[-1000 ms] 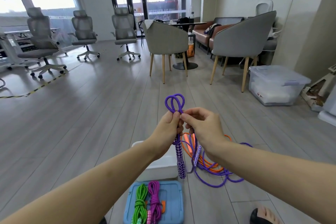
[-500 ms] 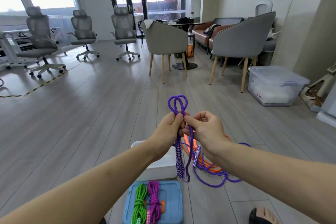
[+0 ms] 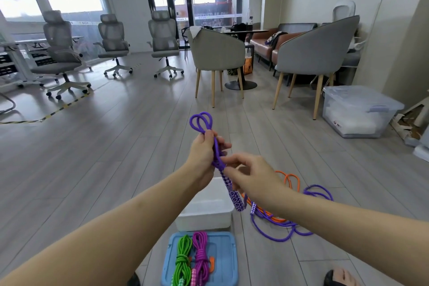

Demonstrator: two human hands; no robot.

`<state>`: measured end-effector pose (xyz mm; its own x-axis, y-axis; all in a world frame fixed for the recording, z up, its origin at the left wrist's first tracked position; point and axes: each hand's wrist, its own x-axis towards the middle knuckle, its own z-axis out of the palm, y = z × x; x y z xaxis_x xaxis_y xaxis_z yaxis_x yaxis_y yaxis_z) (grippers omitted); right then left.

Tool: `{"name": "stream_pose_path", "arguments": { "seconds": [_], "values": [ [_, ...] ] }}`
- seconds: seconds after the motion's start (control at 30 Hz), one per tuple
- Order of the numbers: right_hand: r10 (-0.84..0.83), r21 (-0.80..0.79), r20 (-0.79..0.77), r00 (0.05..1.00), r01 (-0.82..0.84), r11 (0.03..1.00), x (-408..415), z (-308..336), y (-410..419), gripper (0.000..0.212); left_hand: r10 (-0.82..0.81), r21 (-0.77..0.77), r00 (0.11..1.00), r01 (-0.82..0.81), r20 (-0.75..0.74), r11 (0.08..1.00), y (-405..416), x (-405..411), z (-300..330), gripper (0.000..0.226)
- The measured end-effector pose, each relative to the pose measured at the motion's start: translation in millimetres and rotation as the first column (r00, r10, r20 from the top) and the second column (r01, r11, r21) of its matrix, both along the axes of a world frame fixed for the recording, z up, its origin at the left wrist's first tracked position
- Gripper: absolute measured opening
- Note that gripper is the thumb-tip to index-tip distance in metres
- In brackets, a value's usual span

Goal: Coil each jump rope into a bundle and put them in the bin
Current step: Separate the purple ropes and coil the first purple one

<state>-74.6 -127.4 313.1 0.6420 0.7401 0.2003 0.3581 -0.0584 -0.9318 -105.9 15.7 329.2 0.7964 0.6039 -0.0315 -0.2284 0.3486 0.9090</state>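
1. Head view, hands. The left hand (image 3: 201, 154) is curled round a folded bunch of the purple braided jump rope (image 3: 214, 146), with two loops standing up above its fist. The right hand (image 3: 250, 175) pinches the same rope just below, thumb and forefinger closed where the cord meets the purple-and-white chequered handle (image 3: 233, 193); its other fingers are loosely curled.
2. Head view, rope run. That handle hangs tilted down and to the right, in front of the white bin. The rest of the purple cord lies slack on the grey wood-plank floor (image 3: 104, 169) to the right, with a second small chequered handle (image 3: 253, 208) resting on it.
3. Head view, other ropes. An orange jump rope (image 3: 291, 180) lies uncoiled on the floor, tangled with the purple slack. A green coiled jump rope (image 3: 183, 255) and a magenta coiled jump rope (image 3: 200, 253) lie side by side on a blue plastic lid (image 3: 226, 260) near the bottom edge.
4. Head view, container. The white rectangular plastic bin (image 3: 204, 213) stands on the floor just beyond the blue lid, below both wrists; no rope shows inside it.
5. Head view, surroundings. Grey mesh office chairs (image 3: 162, 37), grey upholstered armchairs with wooden legs (image 3: 318, 53) and a clear lidded storage box (image 3: 357, 111) stand well away.
6. Head view, writing. A small red mark on the clear box and lettering on the far glass are too blurred to read.
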Motion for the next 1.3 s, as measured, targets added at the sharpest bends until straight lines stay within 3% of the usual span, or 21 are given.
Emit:
{"name": "stream_pose_path", "arguments": {
  "seconds": [0.07,0.1,0.17,0.23,0.3,0.4,0.5,0.6,0.8,0.93,1.07,1.3],
  "values": [
    [0.144,-0.178,0.271,0.952,-0.097,0.979,-0.1,-6.3,-7.9,0.031,0.034,-0.161,0.996,-0.02,0.086,0.987,13.0,3.4,6.5,0.027],
    [0.219,-0.25,0.325,0.92,-0.14,0.958,-1.6,-8.9,-11.6,0.031,0.045,-0.227,0.992,-0.017,0.116,0.974,19.7,3.9,9.4,0.028],
    [0.26,-0.249,0.262,0.929,-0.196,0.949,-8.9,-9.3,-17.0,0.026,0.048,-0.309,0.986,0.003,0.158,0.951,31.5,3.3,13.9,0.03],
    [0.235,-0.141,0.167,0.957,-0.213,0.967,-14.9,-5.2,-18.4,0.012,0.053,-0.351,0.983,0.013,0.177,0.936,39.3,1.9,18.4,0.031],
    [0.201,-0.079,0.132,0.971,-0.191,0.978,-13.5,-1.2,-17.6,0.014,0.07,-0.378,0.981,0.004,0.183,0.926,45.7,1.0,22.1,0.031],
    [0.189,-0.118,0.111,0.976,-0.176,0.977,-2.1,-3.1,-20.0,0.009,0.072,-0.406,0.976,0.018,0.205,0.914,56.0,-4.2,25.6,0.033],
    [0.145,-0.196,0.251,0.957,-0.096,0.976,16.6,-10.2,-26.4,0.004,0.001,-0.306,0.986,0.051,0.167,0.951,58.2,-9.5,25.5,0.031],
    [0.099,-0.18,0.473,0.876,-0.014,0.984,31.9,-6.1,-28.4,0.01,-0.12,-0.041,0.993,0.12,0.003,0.992,48.1,-15.0,21.9,0.028],
    [-0.016,-0.035,0.665,0.747,0.052,0.998,36.1,0.9,-17.6,0.012,-0.247,0.304,0.944,0.306,-0.217,0.902,18.5,-22.2,8.8,0.029],
    [-0.093,0.04,0.708,0.7,0.092,0.995,31.5,5.9,-12.7,0.014,-0.297,0.391,0.907,0.4,-0.298,0.829,7.6,-25.7,4.0,0.035],
    [-0.17,0.066,0.711,0.683,0.176,0.982,32.8,9.8,-12.8,0.017,-0.362,0.384,0.877,0.467,-0.316,0.797,2.7,-26.9,2.7,0.044],
    [-0.163,0.031,0.754,0.637,0.212,0.977,38.7,12.2,-15.5,0.02,-0.418,0.434,0.839,0.539,-0.347,0.722,0.5,-28.4,-0.4,0.041]
  ]
}}
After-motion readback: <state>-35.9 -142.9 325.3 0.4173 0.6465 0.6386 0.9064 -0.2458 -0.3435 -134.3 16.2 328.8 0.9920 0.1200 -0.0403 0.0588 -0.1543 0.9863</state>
